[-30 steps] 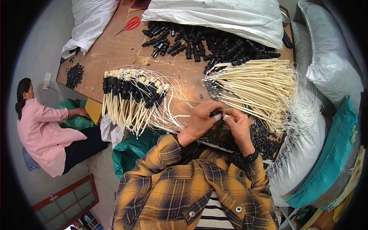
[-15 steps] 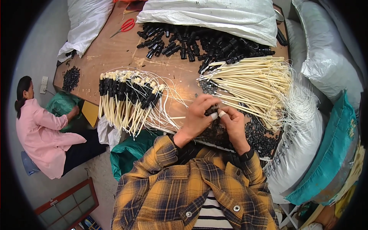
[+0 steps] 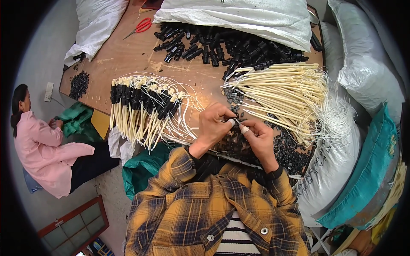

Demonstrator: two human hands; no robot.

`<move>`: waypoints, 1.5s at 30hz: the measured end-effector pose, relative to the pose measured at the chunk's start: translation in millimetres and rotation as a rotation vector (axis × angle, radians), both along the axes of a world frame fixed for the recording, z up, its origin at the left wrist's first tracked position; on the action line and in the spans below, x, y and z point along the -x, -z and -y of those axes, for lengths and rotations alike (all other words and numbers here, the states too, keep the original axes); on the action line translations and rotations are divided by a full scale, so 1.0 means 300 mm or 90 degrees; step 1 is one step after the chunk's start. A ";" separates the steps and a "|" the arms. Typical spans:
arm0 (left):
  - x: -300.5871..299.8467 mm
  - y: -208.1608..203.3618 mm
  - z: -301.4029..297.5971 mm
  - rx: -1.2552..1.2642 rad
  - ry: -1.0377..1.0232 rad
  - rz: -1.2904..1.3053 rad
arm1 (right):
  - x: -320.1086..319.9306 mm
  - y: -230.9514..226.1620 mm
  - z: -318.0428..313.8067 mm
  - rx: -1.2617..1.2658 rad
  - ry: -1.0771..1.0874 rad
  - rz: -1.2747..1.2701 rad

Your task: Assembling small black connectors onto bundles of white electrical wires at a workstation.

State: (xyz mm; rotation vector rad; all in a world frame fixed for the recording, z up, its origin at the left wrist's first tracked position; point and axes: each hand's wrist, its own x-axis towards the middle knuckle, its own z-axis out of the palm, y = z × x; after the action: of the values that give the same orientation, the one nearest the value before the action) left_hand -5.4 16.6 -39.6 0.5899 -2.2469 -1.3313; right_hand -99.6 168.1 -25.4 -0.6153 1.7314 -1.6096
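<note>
My left hand (image 3: 215, 126) is closed in a pinch over the table's near edge; what its fingers grip is mostly hidden. Close beside it, my right hand (image 3: 259, 135) pinches a thin pale piece (image 3: 238, 123) that spans the small gap between the fingertips. Light tape wraps a finger or thumb on each hand. Beneath both hands lie many small black plastic bits (image 3: 243, 147). A short cream tube end (image 3: 194, 128) shows left of my left hand; I cannot tell whether that hand holds it.
Cream tubes with black connectors (image 3: 143, 100) lie in a row at left. Loose cream tubes with white wires (image 3: 282, 91) are heaped at right. Black connectors (image 3: 209, 47) spill from a white sack (image 3: 235, 17). Red scissors (image 3: 141, 27) lie far left. A person in pink (image 3: 47, 149) sits left.
My hands have drawn slightly apart, and a thin pale piece now shows between the fingertips. The seated person's hand has pulled back toward the body from the green bag.
</note>
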 end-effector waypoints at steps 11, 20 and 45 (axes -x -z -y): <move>0.000 -0.049 0.025 0.125 0.258 0.101 | 0.050 -0.049 -0.051 0.046 0.018 0.107; -0.014 -0.038 0.009 0.065 0.192 0.208 | 0.053 -0.012 -0.047 -0.045 -0.131 -0.776; -0.299 -0.114 0.342 0.600 -0.426 0.220 | -0.006 -0.073 0.096 -0.013 -0.210 -0.693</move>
State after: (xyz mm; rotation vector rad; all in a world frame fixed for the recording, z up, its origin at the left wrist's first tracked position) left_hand 84.2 -86.0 -5.4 1.0862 -2.2695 0.1878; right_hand -97.7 139.3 -3.4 -1.8927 2.1587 -1.0391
